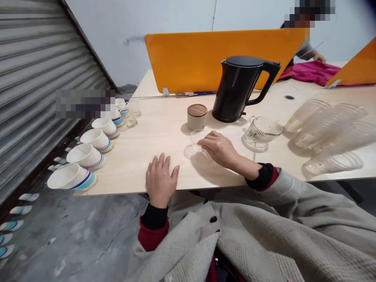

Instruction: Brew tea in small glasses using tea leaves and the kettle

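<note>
My left hand (160, 180) lies flat on the table near its front edge, fingers stretched and holding nothing. With my right hand (219, 149) I grip the side of a small clear cup (195, 143), which stands upright on the table or just above it; I cannot tell which. Behind the cup is a grey canister (197, 121) with a wooden lid. Right of my right hand stands a ribbed glass dripper (263, 131) with a handle. A black electric kettle (236, 88) stands farther back.
White paper cups (85, 156) with blue stripes line the left table edge, with small glasses (133, 111) at their far end. Stacks of clear plastic cups (331, 129) lie on the right. An orange divider (205, 58) crosses behind; beyond it another person handles pink cloth (314, 72).
</note>
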Action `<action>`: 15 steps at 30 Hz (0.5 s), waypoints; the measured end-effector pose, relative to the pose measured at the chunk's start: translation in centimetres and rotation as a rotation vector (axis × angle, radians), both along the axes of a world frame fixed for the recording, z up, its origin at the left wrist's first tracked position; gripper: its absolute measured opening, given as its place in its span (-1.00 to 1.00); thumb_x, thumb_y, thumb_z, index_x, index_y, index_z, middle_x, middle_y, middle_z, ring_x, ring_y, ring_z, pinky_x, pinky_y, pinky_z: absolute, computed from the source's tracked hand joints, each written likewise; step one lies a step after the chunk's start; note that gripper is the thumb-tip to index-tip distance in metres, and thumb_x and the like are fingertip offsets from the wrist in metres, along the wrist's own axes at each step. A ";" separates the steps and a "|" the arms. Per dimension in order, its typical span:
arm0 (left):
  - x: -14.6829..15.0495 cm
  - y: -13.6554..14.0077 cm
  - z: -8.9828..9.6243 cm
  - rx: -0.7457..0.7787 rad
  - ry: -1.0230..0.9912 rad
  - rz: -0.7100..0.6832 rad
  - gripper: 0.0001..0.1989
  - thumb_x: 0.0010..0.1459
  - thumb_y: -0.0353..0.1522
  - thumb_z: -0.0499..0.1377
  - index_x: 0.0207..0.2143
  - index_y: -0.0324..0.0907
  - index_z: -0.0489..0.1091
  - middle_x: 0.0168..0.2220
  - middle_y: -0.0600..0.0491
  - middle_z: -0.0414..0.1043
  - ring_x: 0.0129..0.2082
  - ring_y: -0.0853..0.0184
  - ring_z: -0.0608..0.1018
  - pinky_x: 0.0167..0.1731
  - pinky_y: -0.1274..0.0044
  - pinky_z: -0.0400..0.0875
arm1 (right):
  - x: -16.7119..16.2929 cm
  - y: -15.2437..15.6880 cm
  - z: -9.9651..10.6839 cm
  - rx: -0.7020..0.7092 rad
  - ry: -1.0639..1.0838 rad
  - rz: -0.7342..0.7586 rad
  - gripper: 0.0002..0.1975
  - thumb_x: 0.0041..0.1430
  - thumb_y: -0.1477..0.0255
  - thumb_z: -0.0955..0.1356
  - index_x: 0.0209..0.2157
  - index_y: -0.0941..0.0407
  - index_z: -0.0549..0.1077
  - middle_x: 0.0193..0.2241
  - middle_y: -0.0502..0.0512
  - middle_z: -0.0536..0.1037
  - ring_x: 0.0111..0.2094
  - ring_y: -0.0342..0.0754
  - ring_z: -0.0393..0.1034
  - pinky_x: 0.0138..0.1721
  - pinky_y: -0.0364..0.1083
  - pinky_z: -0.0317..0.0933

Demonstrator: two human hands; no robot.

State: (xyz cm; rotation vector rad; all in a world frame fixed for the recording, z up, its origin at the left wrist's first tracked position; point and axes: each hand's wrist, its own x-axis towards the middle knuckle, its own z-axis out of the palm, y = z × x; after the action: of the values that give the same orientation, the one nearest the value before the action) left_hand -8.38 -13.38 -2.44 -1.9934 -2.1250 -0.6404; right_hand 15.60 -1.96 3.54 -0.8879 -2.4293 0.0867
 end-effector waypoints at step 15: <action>0.2 -0.1 0.0 0.003 -0.023 0.004 -0.51 0.41 -0.15 0.11 0.21 -0.27 0.49 0.33 -0.24 0.43 0.36 -0.21 0.42 0.32 0.00 0.32 | -1.8 9.6 4.3 0.039 0.174 -0.275 -0.42 0.44 -0.01 0.26 0.27 0.05 0.42 0.20 0.32 0.49 0.20 0.30 0.34 0.22 0.29 0.25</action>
State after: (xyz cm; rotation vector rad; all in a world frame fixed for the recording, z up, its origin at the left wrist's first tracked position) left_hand -8.19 -13.48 -2.40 -1.9890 -2.1390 -0.6685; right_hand 13.76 7.60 7.79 -1.1374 -2.1224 0.0137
